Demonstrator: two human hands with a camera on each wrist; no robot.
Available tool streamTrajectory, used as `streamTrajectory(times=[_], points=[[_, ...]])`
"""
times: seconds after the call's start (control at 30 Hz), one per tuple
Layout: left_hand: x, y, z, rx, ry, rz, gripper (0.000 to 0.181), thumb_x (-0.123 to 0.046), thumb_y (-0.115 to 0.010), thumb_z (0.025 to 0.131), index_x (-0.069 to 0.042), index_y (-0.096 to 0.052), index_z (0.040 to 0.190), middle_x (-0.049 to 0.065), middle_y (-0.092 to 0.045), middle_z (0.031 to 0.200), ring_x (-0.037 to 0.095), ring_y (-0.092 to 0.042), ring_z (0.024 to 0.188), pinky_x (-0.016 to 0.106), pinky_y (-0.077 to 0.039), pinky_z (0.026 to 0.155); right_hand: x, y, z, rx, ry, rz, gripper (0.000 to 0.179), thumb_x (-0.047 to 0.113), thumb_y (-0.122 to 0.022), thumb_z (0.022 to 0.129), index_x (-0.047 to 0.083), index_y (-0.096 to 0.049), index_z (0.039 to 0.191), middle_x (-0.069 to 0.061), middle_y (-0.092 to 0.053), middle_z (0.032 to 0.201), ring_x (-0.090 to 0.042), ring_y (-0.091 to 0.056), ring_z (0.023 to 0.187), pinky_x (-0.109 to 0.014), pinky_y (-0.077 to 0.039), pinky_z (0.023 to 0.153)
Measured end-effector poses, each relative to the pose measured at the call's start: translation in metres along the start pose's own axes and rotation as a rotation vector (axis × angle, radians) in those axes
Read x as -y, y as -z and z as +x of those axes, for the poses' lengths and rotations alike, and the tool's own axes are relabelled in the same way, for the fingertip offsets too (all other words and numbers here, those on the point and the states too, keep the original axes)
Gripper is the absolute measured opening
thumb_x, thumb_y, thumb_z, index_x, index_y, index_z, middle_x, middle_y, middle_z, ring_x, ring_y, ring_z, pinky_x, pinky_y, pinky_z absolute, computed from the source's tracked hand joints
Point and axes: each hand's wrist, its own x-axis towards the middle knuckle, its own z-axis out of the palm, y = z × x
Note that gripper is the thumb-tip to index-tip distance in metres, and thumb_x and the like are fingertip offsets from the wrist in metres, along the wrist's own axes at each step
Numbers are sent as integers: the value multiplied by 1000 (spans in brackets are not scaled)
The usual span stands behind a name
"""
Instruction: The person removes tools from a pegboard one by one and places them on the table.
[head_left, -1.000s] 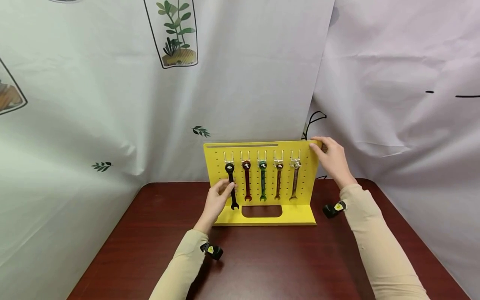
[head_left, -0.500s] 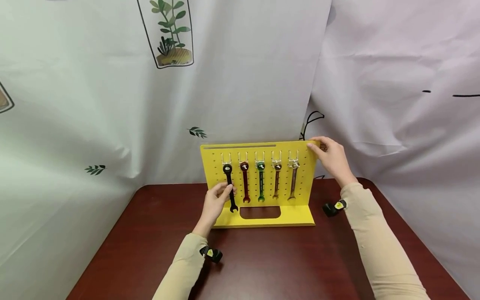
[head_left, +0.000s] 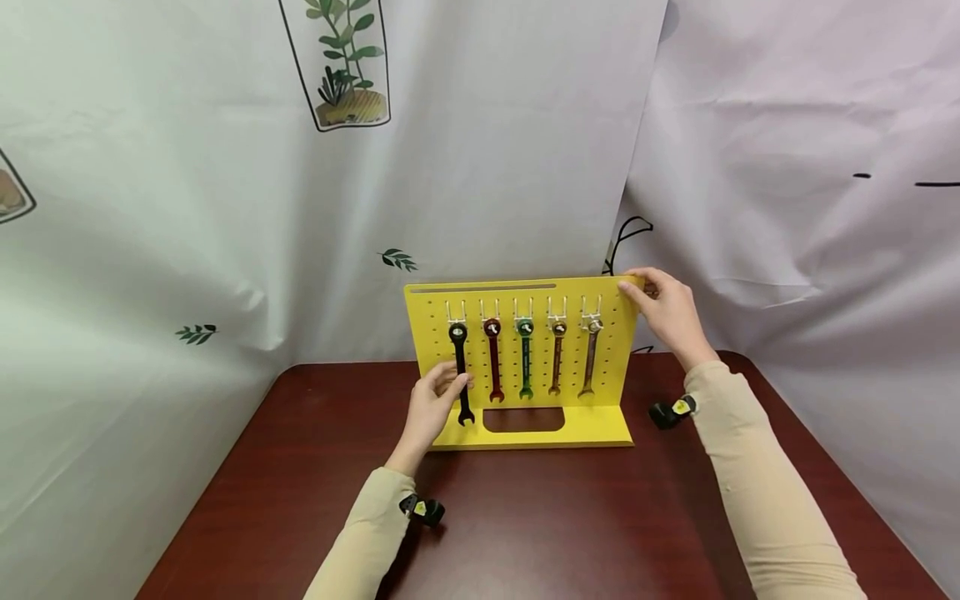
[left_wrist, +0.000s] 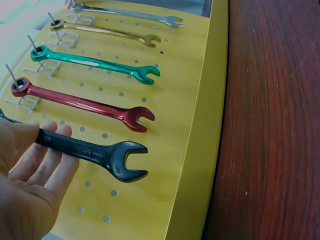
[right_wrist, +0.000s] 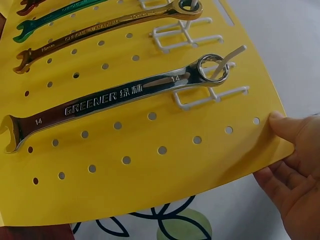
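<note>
My left hand pinches the shaft of a black combination wrench between thumb and fingers. Its ring end is up by the leftmost hook of a yellow pegboard stand; whether the hook passes through the ring I cannot tell. My right hand grips the board's top right corner, thumb in front, fingers partly behind. Beside the black one hang a red wrench, a green wrench, a gold wrench and a silver wrench, each with its ring on a white hook.
The stand rests on a dark red-brown table, towards its back edge. A pale printed cloth hangs behind and at the sides. Low on the board is a handle slot. Each wrist wears a black strap camera.
The black wrench hangs slightly more upright, its lower end shifted a little left. My left hand moves only slightly with it. The right hand keeps its hold on the corner.
</note>
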Motion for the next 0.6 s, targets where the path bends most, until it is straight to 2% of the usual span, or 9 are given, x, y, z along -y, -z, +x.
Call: streamTrajectory(times=[0.03,0.17,0.4,0.6], points=[[-5,0,-2,7,1,3,33,-6,-60,101,11,-58,130,28,-68,115,43,-67,107,45,-53,96,0,0,0,0,1,-2,40,38,-60,102,7,-67,127,-16,-67,109,-28,-60,95,-30,-45,71],[-6,1,-5,19,13,-21,36,-2,-61,100,11,-55,134,30,-66,120,43,-66,110,43,-53,97,0,1,-1,-2,2,-4,39,37,-60,102,7,-67,126,-16,-67,107,-26,-59,92,-28,-44,69],[-9,0,-10,-10,70,-99,37,-4,-60,101,10,-56,135,32,-64,122,46,-63,112,36,-53,97,1,1,-1,-6,3,-4,39,37,-60,102,6,-67,126,-16,-66,104,-25,-56,88,-29,-43,68],[5,-2,-5,-24,92,-130,36,-5,-60,102,10,-57,134,31,-64,122,49,-62,111,36,-53,97,1,0,-1,-10,10,-8,39,36,-60,102,6,-68,125,-16,-66,103,-25,-56,87,-28,-43,67]])
